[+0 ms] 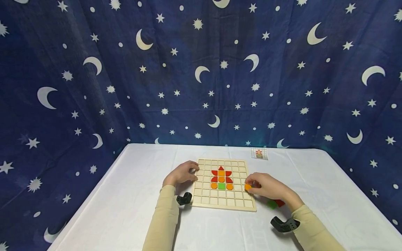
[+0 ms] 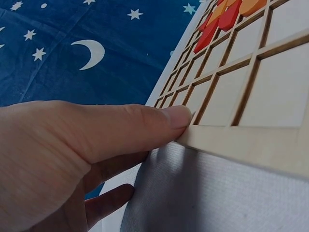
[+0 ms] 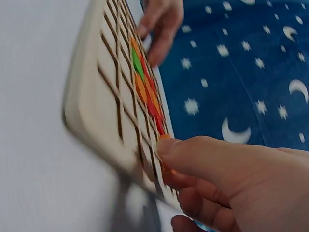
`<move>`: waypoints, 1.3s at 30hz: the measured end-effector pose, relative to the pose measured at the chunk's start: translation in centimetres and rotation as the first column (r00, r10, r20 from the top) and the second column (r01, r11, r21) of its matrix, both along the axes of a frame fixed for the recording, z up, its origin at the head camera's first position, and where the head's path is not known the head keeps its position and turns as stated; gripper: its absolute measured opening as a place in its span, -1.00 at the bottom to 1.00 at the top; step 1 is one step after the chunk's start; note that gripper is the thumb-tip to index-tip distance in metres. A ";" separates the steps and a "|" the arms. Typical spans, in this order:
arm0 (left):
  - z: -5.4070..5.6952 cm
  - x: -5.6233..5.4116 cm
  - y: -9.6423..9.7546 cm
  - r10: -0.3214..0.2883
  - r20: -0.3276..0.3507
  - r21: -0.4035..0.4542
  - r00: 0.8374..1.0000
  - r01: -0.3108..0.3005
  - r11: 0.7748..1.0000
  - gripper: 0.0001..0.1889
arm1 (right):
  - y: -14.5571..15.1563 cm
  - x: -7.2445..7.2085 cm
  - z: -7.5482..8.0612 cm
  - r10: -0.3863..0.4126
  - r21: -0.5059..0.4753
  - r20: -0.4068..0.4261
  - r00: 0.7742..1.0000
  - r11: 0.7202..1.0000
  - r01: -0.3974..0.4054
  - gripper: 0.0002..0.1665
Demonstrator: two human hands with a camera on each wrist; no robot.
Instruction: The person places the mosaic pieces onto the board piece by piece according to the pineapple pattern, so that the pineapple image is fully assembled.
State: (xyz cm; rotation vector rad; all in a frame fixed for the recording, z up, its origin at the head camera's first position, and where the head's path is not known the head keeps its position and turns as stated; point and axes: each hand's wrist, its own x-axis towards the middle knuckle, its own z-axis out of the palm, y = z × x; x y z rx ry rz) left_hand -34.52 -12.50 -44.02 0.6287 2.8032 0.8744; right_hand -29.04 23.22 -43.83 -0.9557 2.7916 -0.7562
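Note:
A pale wooden grid board [image 1: 207, 201] lies on the white table. Near its middle is a pattern: a red triangle [image 1: 221, 168], an orange square [image 1: 221, 173], red petal-shaped pieces [image 1: 214, 179], a green square [image 1: 222, 186] and several orange discs [image 1: 230, 187]. My left hand [image 1: 183, 173] rests at the board's left edge, its straight thumb [image 2: 159, 121] touching the rim. Over the right edge, my right hand [image 1: 270, 186] pinches an orange disc [image 1: 247, 187] between thumb and fingers. In the right wrist view that disc [image 3: 165, 137] is mostly hidden by the thumb.
A small picture card [image 1: 259, 153] with a coloured pattern on a grid lies behind the board, to the right. Green pieces [image 1: 272, 204] and red pieces [image 1: 280, 203] lie beneath the right hand, partly hidden. A dark blue star-and-moon curtain [image 1: 182, 69] hangs behind the table [image 1: 150, 164].

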 end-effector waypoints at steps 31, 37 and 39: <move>0.1 0.1 0.3 0.017 0.012 0.002 1.000 -0.017 1.000 -0.56 | -8.7 0.9 -0.6 0.112 0.041 -0.176 0.978 0.994 -0.106 -0.86; 0.1 0.0 0.3 0.023 0.016 0.001 1.000 -0.023 1.000 -0.56 | -8.7 0.9 -0.9 0.114 0.039 -0.198 0.973 0.993 -0.109 -0.87; 0.1 0.0 0.3 0.023 0.016 0.002 1.000 -0.023 1.000 -0.57 | -8.7 0.9 -0.9 0.119 0.036 -0.202 0.972 0.993 -0.114 -0.88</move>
